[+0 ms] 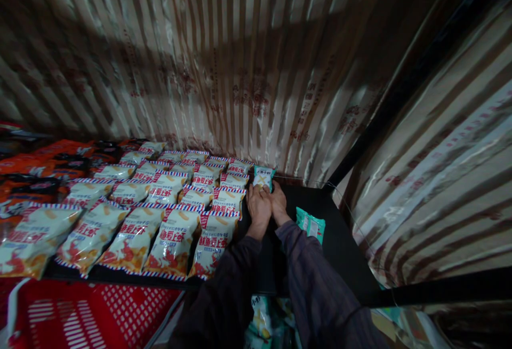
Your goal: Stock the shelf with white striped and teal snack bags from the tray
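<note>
At the back of the black shelf point(344, 242), a teal and white snack bag point(263, 175) leans upright near the striped cloth. My left hand point(259, 205) and my right hand point(279, 203) are side by side on its lower part, fingers closed against it from both sides and partly covering it. The fingertips are partly hidden by the hands themselves. Another teal snack bag point(311, 225) lies on the shelf just right of my right forearm, its back label showing. Left of my left hand stand rows of white snack bags point(216, 237) with red lettering and striped edges.
Orange and black snack bags point(48, 159) fill the far left of the shelf. A red plastic basket point(96, 314) is below the front edge. More teal bags point(262, 319) show below, between my arms. A dark post point(372, 125) rises at the right corner, with striped cloth point(248, 71) behind.
</note>
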`<move>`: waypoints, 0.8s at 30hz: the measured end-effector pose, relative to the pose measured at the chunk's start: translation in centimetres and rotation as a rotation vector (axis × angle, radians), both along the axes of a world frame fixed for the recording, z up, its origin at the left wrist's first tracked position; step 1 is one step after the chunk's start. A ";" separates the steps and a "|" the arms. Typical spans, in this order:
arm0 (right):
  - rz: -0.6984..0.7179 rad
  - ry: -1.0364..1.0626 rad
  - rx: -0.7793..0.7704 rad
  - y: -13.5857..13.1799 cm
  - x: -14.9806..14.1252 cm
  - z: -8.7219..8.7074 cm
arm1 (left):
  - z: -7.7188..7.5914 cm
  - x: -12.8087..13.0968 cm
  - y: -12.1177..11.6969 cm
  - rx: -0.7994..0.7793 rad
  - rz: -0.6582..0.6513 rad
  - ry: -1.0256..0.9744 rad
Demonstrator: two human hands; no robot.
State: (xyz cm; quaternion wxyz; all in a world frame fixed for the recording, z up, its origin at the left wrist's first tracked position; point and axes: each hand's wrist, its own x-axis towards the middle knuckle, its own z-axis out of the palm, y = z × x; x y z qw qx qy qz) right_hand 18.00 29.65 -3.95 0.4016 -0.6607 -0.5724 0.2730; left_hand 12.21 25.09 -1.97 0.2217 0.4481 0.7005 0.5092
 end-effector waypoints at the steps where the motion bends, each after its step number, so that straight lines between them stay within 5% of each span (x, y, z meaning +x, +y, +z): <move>1: 0.004 -0.011 -0.002 0.0 0.0 0.1 | 0.0 0.1 0.0 0.000 0.002 0.002; 19: -0.008 -0.057 0.035 -0.9 0.4 0.6 | 1.0 0.6 -1.8 -0.048 0.026 0.083; 24: -0.031 -0.080 0.043 -2.9 1.5 1.2 | 2.4 1.4 -4.1 -0.156 -0.103 0.011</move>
